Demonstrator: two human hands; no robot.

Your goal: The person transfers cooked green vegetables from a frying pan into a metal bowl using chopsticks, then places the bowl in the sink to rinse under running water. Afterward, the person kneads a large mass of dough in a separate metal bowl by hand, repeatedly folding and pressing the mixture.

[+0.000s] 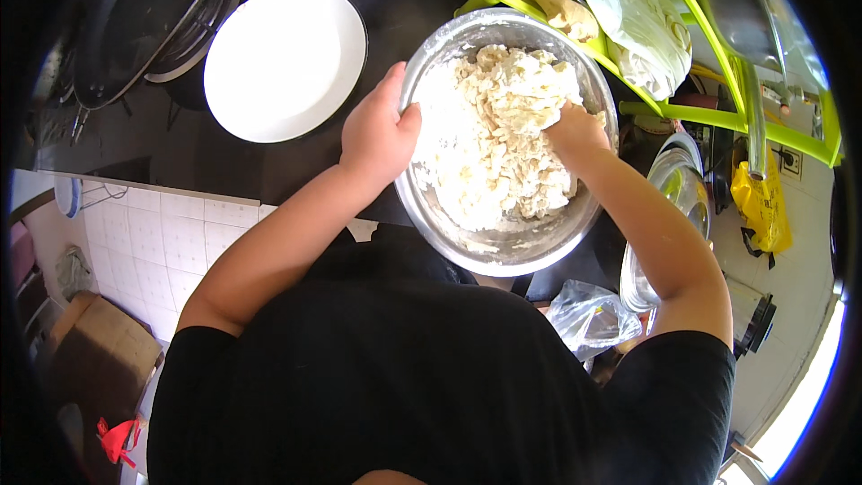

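- Now kneading: right hand pressing into the dough, fingers curled and buried in the shaggy mass, so grip mostly hidden; seemingly closed around a clump.
- Steadying meanwhile: left hand gripping the bowl at its left rim, thumb hooked over the edge, fingers wrapped outside.
- Sitting at centre frame: steel bowl on the dark counter, dough filling most of it, loose flour clinging to the left inner wall.
- Judging by the ragged, crumbly look: mixing probably at an early-to-middle stage, not yet forming one smooth ball.
- Likely calling next for folding the loose flour at the left wall into the mass, while holding the rim firm against the push.
- Crowding at upper right: green rack with a white bag just beside the bowl's far rim, leaving little room for the right elbow or wrist to swing outward.
- Lying at upper left: white plate near the left hand but apart from it; dark pan beyond it.
- Running just below the bowl: counter edge, bowl's near side close to it, so hard pushing toward the body risking a slide off.
- Resting at lower right: clear bag and steel lids, narrowing that side too.
- Remaining as open room: the bare counter strip between plate and bowl, at centre left.
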